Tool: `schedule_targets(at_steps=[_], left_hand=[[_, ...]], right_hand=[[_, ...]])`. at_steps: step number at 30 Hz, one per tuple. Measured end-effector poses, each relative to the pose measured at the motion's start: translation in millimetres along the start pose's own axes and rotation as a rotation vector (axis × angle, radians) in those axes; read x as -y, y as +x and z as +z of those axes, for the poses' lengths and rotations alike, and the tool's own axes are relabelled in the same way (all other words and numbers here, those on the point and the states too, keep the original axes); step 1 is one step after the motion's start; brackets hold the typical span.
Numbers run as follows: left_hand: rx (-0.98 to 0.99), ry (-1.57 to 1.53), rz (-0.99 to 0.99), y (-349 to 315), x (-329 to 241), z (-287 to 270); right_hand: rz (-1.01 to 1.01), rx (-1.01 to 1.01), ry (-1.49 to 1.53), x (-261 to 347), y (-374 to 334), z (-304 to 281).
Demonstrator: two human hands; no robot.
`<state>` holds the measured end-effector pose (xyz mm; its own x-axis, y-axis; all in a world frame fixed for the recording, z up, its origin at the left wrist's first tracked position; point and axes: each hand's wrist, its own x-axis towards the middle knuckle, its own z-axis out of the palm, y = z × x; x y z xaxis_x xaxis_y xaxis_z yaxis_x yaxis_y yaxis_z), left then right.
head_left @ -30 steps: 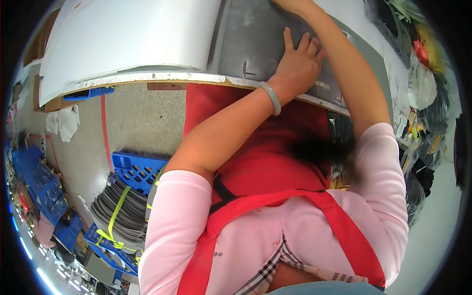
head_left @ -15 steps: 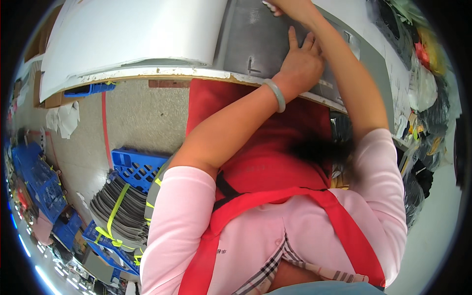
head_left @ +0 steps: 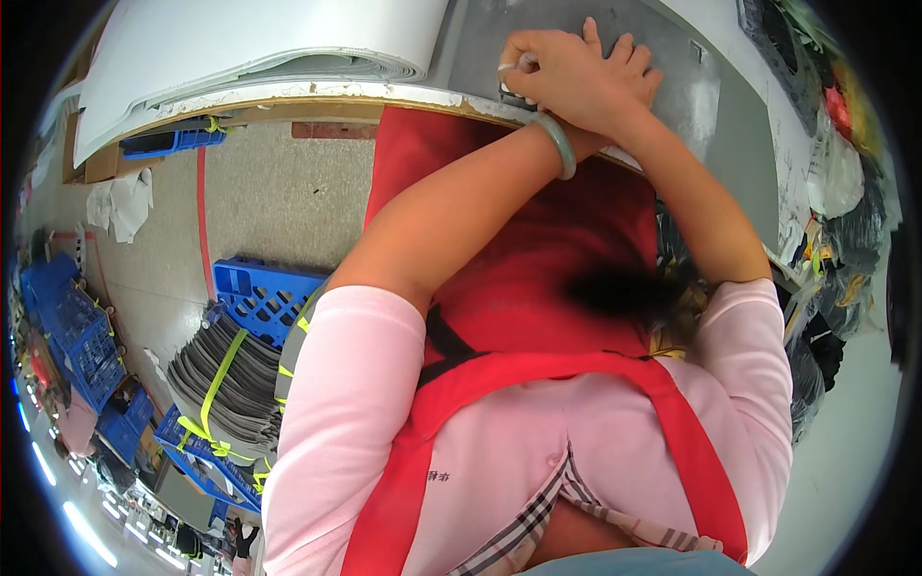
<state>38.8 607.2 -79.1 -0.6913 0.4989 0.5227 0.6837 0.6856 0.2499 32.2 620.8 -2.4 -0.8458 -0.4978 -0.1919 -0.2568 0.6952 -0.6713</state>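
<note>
Grey sheet (head_left: 480, 43) on the worktop (head_left: 288, 93), right at the near edge, with a thick white roll (head_left: 279, 43) lying to its left. From my remote seat: forearms crossed, so sides are swapped. My left hand (head_left: 629, 62) sits on the right of the pair, fingers spread on the sheet, palm mostly hidden under the other wrist. My right hand (head_left: 562, 72) is curled around a small pale-handled tool (head_left: 529, 63), its lower end at the sheet's near edge (too covered to tell what kind). Can't confirm that the tip touches.

Step in hand, my read: bracing the sheet with the left while the right works along the near edge. Next move calls for firm left pressure and a steady right wrist; crossed arms leave little room, so a bump could shift the sheet. Strapped dark stack (head_left: 264, 384) near left, not touched.
</note>
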Motion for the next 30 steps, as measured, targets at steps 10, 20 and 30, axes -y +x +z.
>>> schedule_targets(at_steps=[10, 20, 30], left_hand=[[-0.099, -0.036, -0.026, -1.3, -1.5, 18.1], [0.066, 0.018, -0.049, 5.9, -6.3, 2.6], [-0.230, -0.251, -0.093, -1.8, 4.3, 21.1]], right_hand=[[-0.031, -0.023, -0.120, 6.8, -11.2, -10.1], [-0.132, -0.100, -0.318, 7.3, -24.2, 0.0], [0.000, -0.085, 0.148, -17.2, -37.4, -49.6]])
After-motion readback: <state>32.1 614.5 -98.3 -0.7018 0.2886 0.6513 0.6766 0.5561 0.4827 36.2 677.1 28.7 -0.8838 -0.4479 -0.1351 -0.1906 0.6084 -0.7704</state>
